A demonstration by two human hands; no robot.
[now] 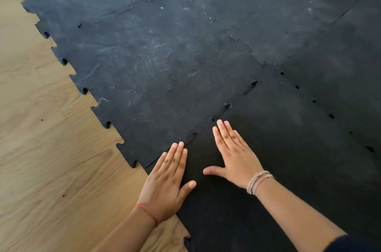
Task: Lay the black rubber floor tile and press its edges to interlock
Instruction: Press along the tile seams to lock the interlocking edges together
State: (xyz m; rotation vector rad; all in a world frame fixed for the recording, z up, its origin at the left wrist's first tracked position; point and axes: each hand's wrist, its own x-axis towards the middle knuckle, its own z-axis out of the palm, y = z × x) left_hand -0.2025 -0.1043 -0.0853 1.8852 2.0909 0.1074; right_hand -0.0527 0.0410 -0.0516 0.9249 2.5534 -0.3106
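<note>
Pressing stage: tile laid, seam partly seated.

Light wood-grain floor at left; left hand flat, released, near the corner of the black rubber floor tile; right hand flat, grasping nothing, just beside the jigsaw seam against the scuffed laid tile. Tabs gape there; next, probably press along them.

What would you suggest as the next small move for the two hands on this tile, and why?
Probably slide the right hand forward along the seam and press down there: the interlocking tabs just ahead of its fingertips show open gaps, while the joint near the left hand looks closed.
</note>
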